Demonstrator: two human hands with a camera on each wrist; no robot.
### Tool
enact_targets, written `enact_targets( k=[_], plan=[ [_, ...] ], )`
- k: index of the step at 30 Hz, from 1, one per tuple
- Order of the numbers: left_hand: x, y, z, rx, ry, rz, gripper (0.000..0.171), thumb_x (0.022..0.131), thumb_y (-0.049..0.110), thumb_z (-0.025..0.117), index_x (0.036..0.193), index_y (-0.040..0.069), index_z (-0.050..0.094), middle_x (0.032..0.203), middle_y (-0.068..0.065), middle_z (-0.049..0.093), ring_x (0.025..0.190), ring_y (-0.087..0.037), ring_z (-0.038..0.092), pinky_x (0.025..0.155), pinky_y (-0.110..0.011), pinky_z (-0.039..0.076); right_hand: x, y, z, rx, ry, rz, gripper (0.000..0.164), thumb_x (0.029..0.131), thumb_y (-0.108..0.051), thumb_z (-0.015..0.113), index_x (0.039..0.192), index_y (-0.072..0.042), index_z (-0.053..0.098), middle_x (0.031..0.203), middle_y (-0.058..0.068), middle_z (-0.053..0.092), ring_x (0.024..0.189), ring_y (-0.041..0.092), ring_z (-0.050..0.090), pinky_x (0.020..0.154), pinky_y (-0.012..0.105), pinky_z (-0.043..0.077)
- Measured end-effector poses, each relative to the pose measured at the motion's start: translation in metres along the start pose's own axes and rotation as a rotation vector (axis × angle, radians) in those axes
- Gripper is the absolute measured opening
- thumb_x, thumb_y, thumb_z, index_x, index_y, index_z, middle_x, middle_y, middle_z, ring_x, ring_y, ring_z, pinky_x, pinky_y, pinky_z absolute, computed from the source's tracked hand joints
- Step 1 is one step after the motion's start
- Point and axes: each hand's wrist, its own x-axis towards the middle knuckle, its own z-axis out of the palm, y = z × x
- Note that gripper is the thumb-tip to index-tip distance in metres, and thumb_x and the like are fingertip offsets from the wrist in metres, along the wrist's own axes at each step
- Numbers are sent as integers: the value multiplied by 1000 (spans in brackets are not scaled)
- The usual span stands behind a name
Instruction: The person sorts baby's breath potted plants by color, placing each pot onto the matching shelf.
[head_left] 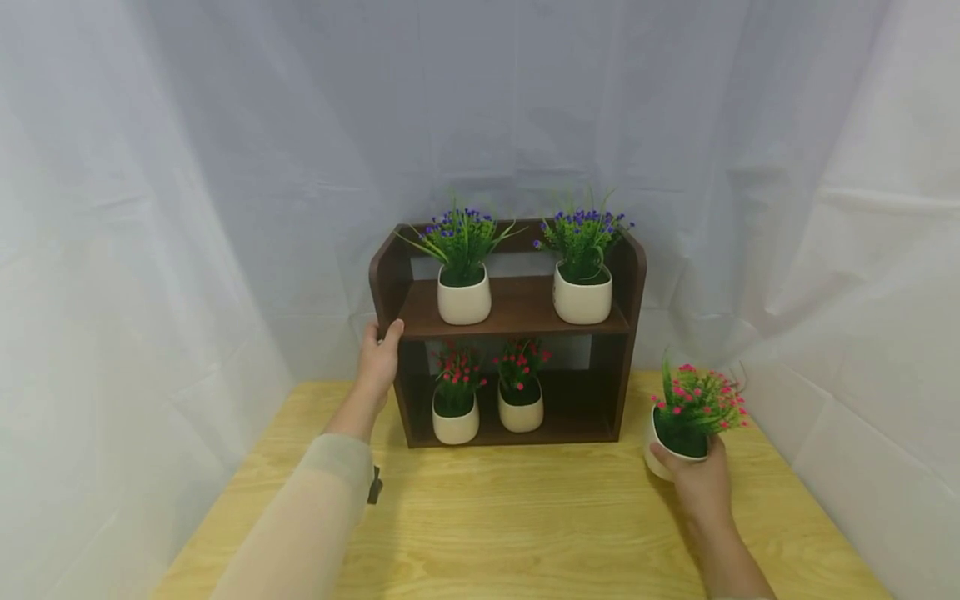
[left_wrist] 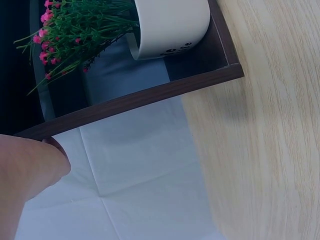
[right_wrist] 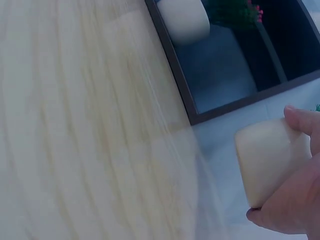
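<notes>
The pink-flowered pot (head_left: 678, 433) stands on the surface (head_left: 525, 525) to the right of the shelf unit (head_left: 506, 329), near the surface's right edge. It is a smooth, cream, rounded-square pot with dark green filling, thin green stems and small pink blossoms. The right hand (head_left: 701, 483) grips it from the near side, fingers and thumb curled round its wall; the right wrist view shows the same matte cream pot (right_wrist: 270, 162) held between thumb and fingers. No writing shows on it.

The left hand (head_left: 378, 358) grips the shelf unit's left side panel at the height of the upper board, thumb on the front edge. The unit is dark brown wood-grain board with 2 levels and rounded top corners. On the upper level stand 2 cream pots with blue-purple flowers (head_left: 463, 267) (head_left: 583, 262); on the lower level, 2 smaller cream pots with red-pink flowers (head_left: 456, 400) (head_left: 521, 387), side by side at the left. The surface is pale, yellowish wood with long streaked grain. White creased cloth (head_left: 150, 208) hangs behind and at both sides.
</notes>
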Motion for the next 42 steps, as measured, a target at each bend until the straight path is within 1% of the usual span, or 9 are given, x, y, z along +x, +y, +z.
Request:
enact_targets(
  k=[5,10,17,20,26,30,36,39,42],
  plan=[
    [0,0,0,1,3,8,62,114,52,45,158,9,35,171,-18,38,165,-38,29,137,-58,23,-5,-5,6,-46,-22,-33,110,94,-22,86,169,7,11,168,38,34,157,55,34,133,66,25],
    [0,0,-1,2,-3,2,63,114,54,45,158,10,35,172,-18,37,166,-38,28,137,-59,22,-9,-6,15,-40,-34,-41,107,94,-22,87,168,8,16,166,36,38,156,52,36,133,65,25],
    [0,1,-1,-6,-2,2,62,114,53,45,156,10,36,170,-18,38,165,-38,29,137,-59,23,-15,-4,35,-25,-45,-66,99,92,-21,88,164,9,26,162,33,43,154,47,41,134,61,27],
    [-1,1,-1,-9,-7,4,63,114,54,45,157,10,35,172,-18,37,166,-38,27,137,-59,22,-19,-6,44,-18,-65,-73,99,92,-19,88,163,10,27,161,33,44,153,47,41,133,60,27],
    [-1,1,-1,-7,-5,0,63,114,54,44,158,10,35,172,-18,36,166,-38,27,138,-59,22,-24,-7,57,-49,-91,-91,99,91,-20,89,163,10,28,160,34,46,151,48,45,132,61,29],
    [-1,1,0,-3,-1,4,62,114,54,45,156,10,36,171,-18,38,165,-39,29,137,-59,23,-25,-6,66,-68,-103,-107,99,90,-20,90,161,12,30,157,36,48,148,50,47,130,63,31],
    [-1,0,1,6,7,6,62,113,55,45,155,10,36,170,-18,39,165,-39,30,137,-60,24,-24,-4,79,-109,-127,-150,93,89,-20,91,158,10,37,152,35,54,144,49,53,126,63,38],
    [-1,0,1,7,10,1,62,113,55,45,155,10,36,169,-19,40,164,-39,31,136,-59,25,-22,-4,83,-132,-121,-181,92,87,-19,92,157,11,39,152,36,54,144,51,53,125,65,39],
    [-1,-1,1,9,11,-7,62,113,55,45,155,10,36,168,-19,40,163,-39,32,136,-59,25,-20,-4,88,-151,-130,-192,92,88,-18,91,157,12,38,152,37,53,144,52,52,125,66,40]
  ],
)
